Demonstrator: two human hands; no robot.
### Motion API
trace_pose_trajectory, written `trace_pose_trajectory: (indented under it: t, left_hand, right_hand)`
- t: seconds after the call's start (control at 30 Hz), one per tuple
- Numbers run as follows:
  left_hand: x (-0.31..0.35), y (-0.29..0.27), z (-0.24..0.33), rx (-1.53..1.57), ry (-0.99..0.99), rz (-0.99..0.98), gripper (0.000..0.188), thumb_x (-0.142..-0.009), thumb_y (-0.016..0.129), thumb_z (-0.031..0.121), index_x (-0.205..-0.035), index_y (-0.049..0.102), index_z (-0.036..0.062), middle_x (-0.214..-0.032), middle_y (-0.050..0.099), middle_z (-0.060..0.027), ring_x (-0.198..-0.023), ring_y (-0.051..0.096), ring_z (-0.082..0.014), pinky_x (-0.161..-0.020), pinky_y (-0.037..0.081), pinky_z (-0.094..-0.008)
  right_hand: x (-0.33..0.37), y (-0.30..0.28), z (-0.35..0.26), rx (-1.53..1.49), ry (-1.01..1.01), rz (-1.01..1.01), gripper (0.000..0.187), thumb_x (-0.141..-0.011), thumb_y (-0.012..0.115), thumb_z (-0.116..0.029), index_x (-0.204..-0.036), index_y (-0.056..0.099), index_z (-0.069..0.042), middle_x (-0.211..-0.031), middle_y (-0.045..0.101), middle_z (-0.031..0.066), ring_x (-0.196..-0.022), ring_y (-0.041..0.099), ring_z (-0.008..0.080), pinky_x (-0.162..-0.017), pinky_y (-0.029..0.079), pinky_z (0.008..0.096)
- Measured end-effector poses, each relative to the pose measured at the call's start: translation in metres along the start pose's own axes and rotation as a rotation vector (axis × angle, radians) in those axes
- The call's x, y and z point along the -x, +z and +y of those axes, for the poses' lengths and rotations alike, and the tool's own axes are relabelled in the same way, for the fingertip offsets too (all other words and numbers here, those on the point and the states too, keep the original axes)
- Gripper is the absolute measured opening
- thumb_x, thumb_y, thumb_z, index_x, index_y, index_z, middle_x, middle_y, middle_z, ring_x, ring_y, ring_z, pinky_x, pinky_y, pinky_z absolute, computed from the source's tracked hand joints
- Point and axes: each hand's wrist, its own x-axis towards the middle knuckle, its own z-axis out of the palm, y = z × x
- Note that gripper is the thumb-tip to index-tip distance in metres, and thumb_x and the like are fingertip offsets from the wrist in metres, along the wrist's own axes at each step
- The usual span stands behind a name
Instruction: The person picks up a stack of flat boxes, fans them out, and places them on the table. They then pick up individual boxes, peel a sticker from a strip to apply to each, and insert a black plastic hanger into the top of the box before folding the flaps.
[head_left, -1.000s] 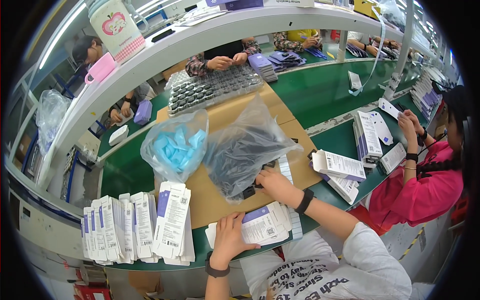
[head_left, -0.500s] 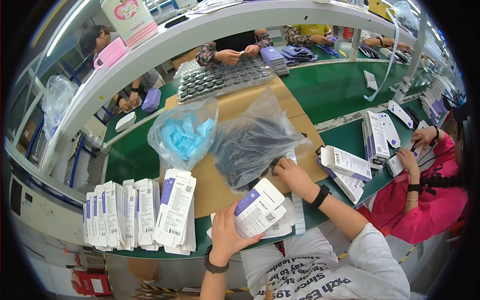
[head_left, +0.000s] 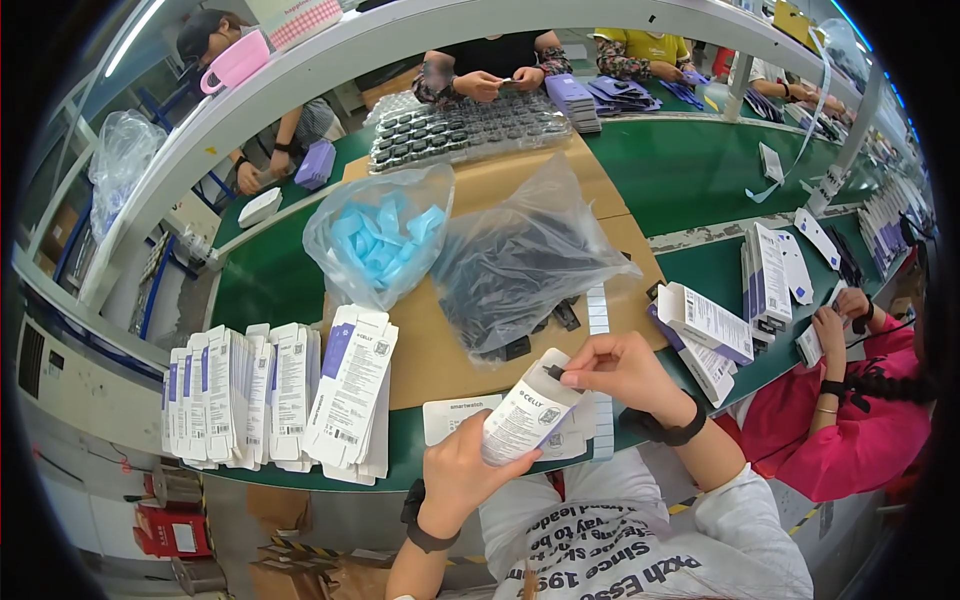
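Observation:
A white and purple carton (head_left: pixel 525 418), its upper end open, is held tilted in my left hand (head_left: pixel 462 478), thumb across the near side. At that open end my right hand (head_left: pixel 630 372) pinches a small black piece (head_left: pixel 554 371), which sits at the mouth of the carton. A clear bag of black parts (head_left: pixel 520 270) lies beyond my hands. Several loose black pieces (head_left: pixel 567 316) have come to rest beside its near edge. Under and beside my left hand are white printed papers (head_left: pixel 450 420).
Flat cartons (head_left: pixel 345 390) stand stacked at left. A bag of light-blue pieces (head_left: pixel 385 245) rests on brown cardboard (head_left: pixel 410 355). Filled-out cartons (head_left: pixel 705 325) lie at right, beside a co-worker in a pink top (head_left: pixel 850 430). A white shelf (head_left: pixel 450 25) spans overhead; other people work across the bench.
My right hand has come back from beside the bag of black parts to the carton, bringing a small black piece. The carton's upper end now shows open. The view has shifted slightly.

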Motion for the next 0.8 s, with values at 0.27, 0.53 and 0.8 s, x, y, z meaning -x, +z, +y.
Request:
trace_pose_trajectory:
  t: [0.27, 0.53, 0.8]
  left_hand:
    - [0.002, 0.000, 0.003, -0.060, 0.028, -0.017, 0.064, -0.063, 0.088, 0.047, -0.099, 0.063, 0.0008, -0.073, 0.068, -0.0108, -0.058, 0.067, -0.0232, -0.051, 0.054, -0.0321]
    - [-0.001, 0.006, 0.010, -0.144, -0.002, -0.050, 0.067, -0.060, 0.090, 0.043, -0.103, 0.062, -0.0005, -0.079, 0.070, -0.0129, -0.065, 0.070, -0.0238, -0.056, 0.056, -0.0317]
    - [-0.001, 0.004, 0.012, -0.154, 0.052, -0.078, 0.066, -0.060, 0.090, 0.043, -0.102, 0.061, 0.0006, -0.076, 0.068, -0.0116, -0.062, 0.069, -0.0239, -0.054, 0.055, -0.0318]
  right_hand:
    - [0.006, -0.006, 0.017, -0.034, 0.089, -0.010, 0.011, -0.085, 0.075, -0.007, -0.091, 0.071, 0.002, -0.084, 0.072, 0.0047, -0.075, 0.064, 0.0055, -0.067, 0.052, 0.0207]
    - [0.010, 0.002, 0.028, -0.010, 0.045, 0.144, 0.015, -0.084, 0.076, -0.008, -0.093, 0.070, 0.003, -0.083, 0.071, 0.0048, -0.075, 0.063, 0.0061, -0.067, 0.051, 0.0212]
    - [-0.002, -0.020, 0.011, 0.069, 0.105, -0.083, 0.039, -0.081, 0.078, -0.004, -0.116, 0.062, 0.005, -0.102, 0.070, 0.0084, -0.093, 0.067, 0.0139, -0.082, 0.054, 0.0255]
